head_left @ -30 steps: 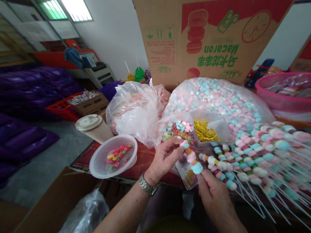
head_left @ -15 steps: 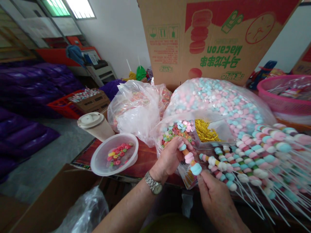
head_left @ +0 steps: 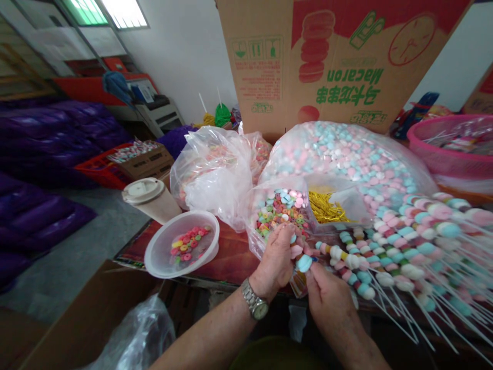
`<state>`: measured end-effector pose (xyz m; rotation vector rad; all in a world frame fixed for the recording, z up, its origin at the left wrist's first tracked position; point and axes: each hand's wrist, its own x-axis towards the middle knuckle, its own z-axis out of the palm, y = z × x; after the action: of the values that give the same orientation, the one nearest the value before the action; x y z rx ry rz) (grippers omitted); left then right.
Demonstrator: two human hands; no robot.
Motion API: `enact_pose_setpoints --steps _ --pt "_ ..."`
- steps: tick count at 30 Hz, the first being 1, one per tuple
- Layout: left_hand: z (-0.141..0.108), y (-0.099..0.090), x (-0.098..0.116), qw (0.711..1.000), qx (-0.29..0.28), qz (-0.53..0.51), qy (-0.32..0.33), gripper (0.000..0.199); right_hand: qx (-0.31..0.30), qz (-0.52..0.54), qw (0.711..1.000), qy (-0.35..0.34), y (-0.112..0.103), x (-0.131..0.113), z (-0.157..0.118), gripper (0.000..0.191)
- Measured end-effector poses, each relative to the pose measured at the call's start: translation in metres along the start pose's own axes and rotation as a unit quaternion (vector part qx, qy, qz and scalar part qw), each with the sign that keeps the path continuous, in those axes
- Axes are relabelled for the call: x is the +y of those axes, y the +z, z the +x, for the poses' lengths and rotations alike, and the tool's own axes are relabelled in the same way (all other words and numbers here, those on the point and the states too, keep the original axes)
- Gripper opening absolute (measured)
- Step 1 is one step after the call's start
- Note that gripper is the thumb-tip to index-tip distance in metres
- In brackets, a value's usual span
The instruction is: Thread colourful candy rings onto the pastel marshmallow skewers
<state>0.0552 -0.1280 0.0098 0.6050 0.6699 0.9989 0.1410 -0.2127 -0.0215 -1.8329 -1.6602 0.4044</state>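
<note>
The left hand (head_left: 275,262) is closed, its fingers curled around the upper part of a candy skewer (head_left: 304,263), and the right hand (head_left: 331,298) pinches the skewer's lower end just beside it. The skewer lies tilted between them, a pale blue marshmallow at its lower end and a pink one above, its stick hidden by the fingers. A steel wristwatch (head_left: 254,306) circles the left wrist. Just behind the left hand sits an open plastic bag of colored candy rings (head_left: 279,213), beside a heap of gold twist ties (head_left: 325,208). Finished skewers (head_left: 408,252) fan out toward the right edge of the red-covered table (head_left: 231,267). Near its left edge stands a clear plastic tub (head_left: 181,257) holding more rings.
</note>
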Motion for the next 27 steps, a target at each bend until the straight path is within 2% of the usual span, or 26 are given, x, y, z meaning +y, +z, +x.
enact_pose_setpoints --steps 2,4,6,8,10,13,17,20,21,24,25,27 --pt "0.002 -0.003 0.003 1.000 0.008 -0.003 -0.009 0.026 -0.004 0.024 1.000 0.005 0.000 -0.002 0.006 0.030" --pt "0.005 -0.006 0.012 0.999 -0.008 -0.023 -0.026 0.031 -0.027 0.082 0.996 0.020 -0.003 -0.005 0.013 0.030" --pt "0.007 -0.009 0.023 0.997 -0.038 -0.052 -0.038 0.042 -0.078 0.157 0.983 0.048 -0.007 -0.011 0.019 0.035" --pt "0.009 -0.011 0.030 0.996 -0.048 -0.062 -0.034 0.043 -0.130 0.215 0.965 0.074 -0.012 -0.017 0.021 0.039" --pt "0.010 -0.012 0.032 0.997 -0.030 -0.068 -0.038 0.035 -0.151 0.245 0.954 0.089 -0.014 -0.021 0.019 0.040" --pt "0.011 -0.011 0.027 0.996 0.008 -0.083 -0.037 0.043 -0.130 0.227 0.963 0.069 -0.010 -0.023 0.012 0.037" --pt "0.010 -0.005 0.018 0.998 0.026 -0.048 0.004 0.047 -0.056 0.096 0.994 0.003 0.006 -0.018 0.002 0.029" --pt "0.008 0.001 0.016 1.000 0.008 -0.024 0.011 0.040 -0.019 0.013 0.999 -0.031 0.003 -0.007 -0.008 0.027" --pt "0.007 0.002 0.017 1.000 -0.009 -0.018 0.011 0.038 -0.001 -0.017 0.999 -0.042 -0.005 -0.001 -0.012 0.027" --pt "0.008 -0.005 0.028 0.999 -0.036 0.005 0.039 0.056 0.083 -0.181 0.980 -0.030 -0.047 0.028 -0.022 0.027" --pt "0.009 -0.010 0.032 0.997 -0.020 0.026 0.064 0.056 0.105 -0.258 0.960 -0.003 -0.063 0.039 -0.024 0.024" --pt "0.011 -0.022 0.040 0.989 0.038 0.081 0.122 0.042 0.073 -0.395 0.915 0.038 -0.093 0.057 -0.023 0.019"
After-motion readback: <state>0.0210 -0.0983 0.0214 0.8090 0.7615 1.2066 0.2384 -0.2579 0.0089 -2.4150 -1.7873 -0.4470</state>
